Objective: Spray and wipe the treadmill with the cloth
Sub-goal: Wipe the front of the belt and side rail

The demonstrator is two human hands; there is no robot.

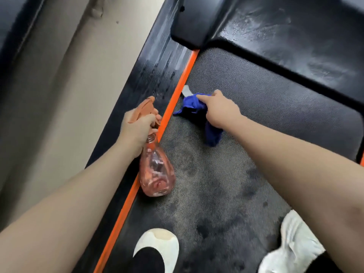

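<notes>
The treadmill's grey textured belt (pixel 246 115) runs up the middle, edged by an orange strip (pixel 177 91) and a black side rail (pixel 153 69) wet with droplets. My left hand (pixel 137 127) grips the orange trigger head of a clear pink spray bottle (pixel 157 172), which hangs over the orange strip with its nozzle toward the rail. My right hand (pixel 220 109) holds a bunched blue cloth (pixel 194 107) on the belt near the orange strip; a tail of the cloth hangs below the hand. Dark damp patches mark the near belt.
The black motor cover (pixel 285 36) spans the top right, streaked with moisture. A beige floor (pixel 59 85) lies left of the rail. My two feet in white shoes stand on the belt, the left shoe (pixel 157 247) and the right shoe (pixel 295 243).
</notes>
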